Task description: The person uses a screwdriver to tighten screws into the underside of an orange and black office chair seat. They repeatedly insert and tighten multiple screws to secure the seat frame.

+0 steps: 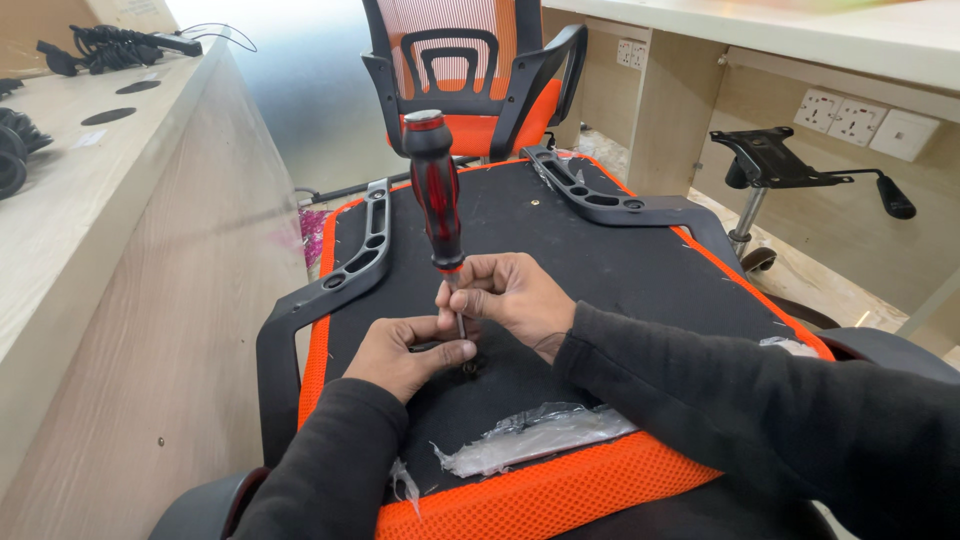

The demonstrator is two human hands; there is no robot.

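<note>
The thin metal shaft of a screwdriver (437, 195) is pinched by the fingers of the right hand (512, 297), just under its red and black handle. The tip is steadied by the closed fingers of the left hand (408, 352), near the middle of the upturned chair seat (600, 260). Black fabric lies free toward the far edge. Orange mesh and torn plastic film (535, 438) border the near edge.
</note>
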